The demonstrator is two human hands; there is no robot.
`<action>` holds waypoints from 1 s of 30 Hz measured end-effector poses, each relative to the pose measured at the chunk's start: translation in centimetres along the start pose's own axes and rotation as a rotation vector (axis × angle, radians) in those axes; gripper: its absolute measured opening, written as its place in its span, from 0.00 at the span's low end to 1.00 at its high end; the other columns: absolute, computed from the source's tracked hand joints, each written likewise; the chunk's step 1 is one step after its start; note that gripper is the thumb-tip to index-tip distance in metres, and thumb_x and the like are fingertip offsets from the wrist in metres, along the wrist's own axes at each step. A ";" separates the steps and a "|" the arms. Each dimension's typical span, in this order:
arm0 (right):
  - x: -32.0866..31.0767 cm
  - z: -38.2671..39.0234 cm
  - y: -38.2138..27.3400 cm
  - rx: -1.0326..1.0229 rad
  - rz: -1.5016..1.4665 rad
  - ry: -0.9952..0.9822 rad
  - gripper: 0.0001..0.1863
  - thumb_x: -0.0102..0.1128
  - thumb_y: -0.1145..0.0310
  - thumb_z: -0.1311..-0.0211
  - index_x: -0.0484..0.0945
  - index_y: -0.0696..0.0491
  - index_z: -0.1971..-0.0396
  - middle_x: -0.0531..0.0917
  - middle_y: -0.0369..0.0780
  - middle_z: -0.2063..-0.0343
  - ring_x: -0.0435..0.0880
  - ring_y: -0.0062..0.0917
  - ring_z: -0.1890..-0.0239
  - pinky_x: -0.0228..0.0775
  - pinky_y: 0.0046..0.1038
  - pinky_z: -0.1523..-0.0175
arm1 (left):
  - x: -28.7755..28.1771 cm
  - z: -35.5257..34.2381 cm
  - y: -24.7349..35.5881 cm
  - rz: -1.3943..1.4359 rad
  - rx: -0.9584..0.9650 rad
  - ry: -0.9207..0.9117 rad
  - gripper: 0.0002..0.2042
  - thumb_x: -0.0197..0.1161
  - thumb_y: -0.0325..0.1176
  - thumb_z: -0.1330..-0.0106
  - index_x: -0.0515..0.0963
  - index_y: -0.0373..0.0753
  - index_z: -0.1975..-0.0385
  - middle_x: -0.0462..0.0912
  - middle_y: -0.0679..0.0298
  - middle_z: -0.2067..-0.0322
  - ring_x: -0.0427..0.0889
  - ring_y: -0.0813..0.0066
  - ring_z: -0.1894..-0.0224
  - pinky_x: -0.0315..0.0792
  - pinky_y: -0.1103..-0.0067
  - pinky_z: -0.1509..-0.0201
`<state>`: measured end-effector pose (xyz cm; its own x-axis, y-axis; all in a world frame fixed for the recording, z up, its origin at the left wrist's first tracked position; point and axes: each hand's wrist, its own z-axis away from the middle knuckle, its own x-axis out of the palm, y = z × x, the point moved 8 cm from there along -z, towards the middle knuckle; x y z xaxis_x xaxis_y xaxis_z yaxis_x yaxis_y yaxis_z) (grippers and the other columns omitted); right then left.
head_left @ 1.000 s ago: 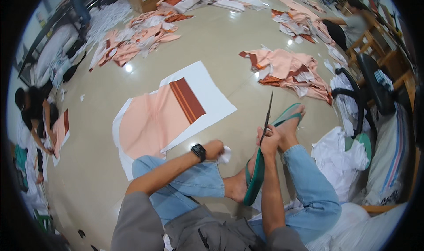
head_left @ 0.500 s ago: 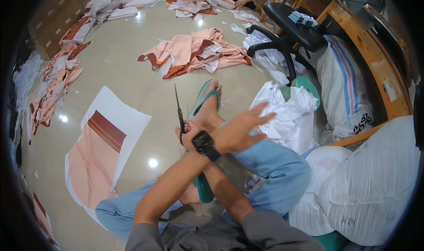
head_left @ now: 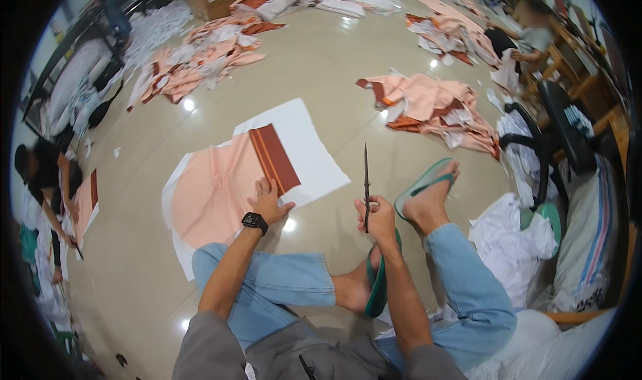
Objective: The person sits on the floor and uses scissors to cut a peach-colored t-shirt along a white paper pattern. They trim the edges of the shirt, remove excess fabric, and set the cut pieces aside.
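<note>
A pale peach piece of cloth (head_left: 210,193) with a dark red striped band (head_left: 275,159) lies over a larger white sheet (head_left: 314,146) on the floor, to the left of my feet. My left hand (head_left: 269,203), with a black watch on its wrist, rests flat and open on the cloth's near right edge, fingertips by the band. In my right hand (head_left: 378,218) is a pair of scissors (head_left: 366,173), held upright with the blades together and pointing away from me. The hand is apart from the cloth, just left of my sandalled foot.
Heaps of peach and white cloth lie on the tiled floor at far left (head_left: 200,56) and right (head_left: 435,109). White cloth (head_left: 515,243), a black chair (head_left: 568,126) and a woven sack (head_left: 585,236) stand right. One person handles cloth at left; another sits at far right.
My left hand has swung from the white cloth on the right over to the peach cloth, so my arms no longer cross. The view has turned left. My right hand keeps the scissors.
</note>
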<state>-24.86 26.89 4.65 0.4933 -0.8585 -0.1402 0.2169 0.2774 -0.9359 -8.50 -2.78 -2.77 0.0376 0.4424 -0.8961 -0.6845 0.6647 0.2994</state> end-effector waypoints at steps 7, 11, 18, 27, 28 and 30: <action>7.6 3.8 1.1 0.135 0.138 -0.389 0.30 0.73 0.46 0.37 0.76 0.63 0.64 0.80 0.39 0.84 0.76 0.21 0.90 0.65 0.24 0.86 | -0.1 2.8 -0.9 -0.022 0.056 -0.068 0.55 0.70 0.62 0.41 0.50 0.33 0.22 0.39 0.40 0.21 0.39 0.40 0.19 0.51 0.28 0.32; 6.5 7.0 6.3 0.351 0.201 -0.564 0.33 0.68 0.39 0.36 0.75 0.59 0.67 0.78 0.38 0.85 0.75 0.22 0.90 0.64 0.24 0.86 | 0.6 2.5 0.7 -0.016 0.074 -0.029 0.54 0.68 0.62 0.39 0.51 0.33 0.22 0.39 0.40 0.21 0.39 0.41 0.19 0.50 0.27 0.32; 8.1 9.1 8.3 0.412 0.139 -0.474 0.32 0.71 0.40 0.37 0.76 0.59 0.65 0.77 0.36 0.86 0.76 0.21 0.88 0.63 0.22 0.85 | 0.2 2.4 1.7 0.015 0.138 -0.034 0.52 0.70 0.57 0.38 0.51 0.35 0.22 0.41 0.43 0.20 0.38 0.46 0.18 0.45 0.27 0.29; 10.8 7.7 8.9 0.313 0.206 -0.363 0.29 0.73 0.48 0.36 0.75 0.62 0.62 0.77 0.36 0.85 0.75 0.19 0.89 0.65 0.21 0.84 | 0.2 2.3 1.3 0.013 0.107 0.005 0.53 0.73 0.57 0.41 0.53 0.34 0.23 0.42 0.42 0.21 0.40 0.44 0.18 0.50 0.26 0.32; 10.8 7.8 9.0 0.304 0.238 -0.364 0.29 0.73 0.47 0.36 0.75 0.62 0.61 0.77 0.36 0.85 0.75 0.19 0.89 0.65 0.21 0.84 | 0.2 2.3 1.3 0.019 0.102 0.005 0.53 0.73 0.57 0.42 0.53 0.34 0.23 0.42 0.42 0.21 0.40 0.44 0.18 0.50 0.26 0.32; 10.7 7.8 9.1 0.307 0.229 -0.374 0.30 0.72 0.45 0.36 0.75 0.62 0.61 0.77 0.36 0.85 0.75 0.19 0.89 0.65 0.21 0.84 | 0.2 2.3 1.4 0.023 0.094 0.010 0.53 0.74 0.57 0.43 0.54 0.34 0.23 0.42 0.43 0.21 0.41 0.45 0.18 0.50 0.26 0.32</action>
<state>-11.06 23.61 -2.88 0.8116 -0.5639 -0.1527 0.2769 0.6014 -0.7495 -7.77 -0.43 -1.79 0.0154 0.4522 -0.8918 -0.6138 0.7084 0.3486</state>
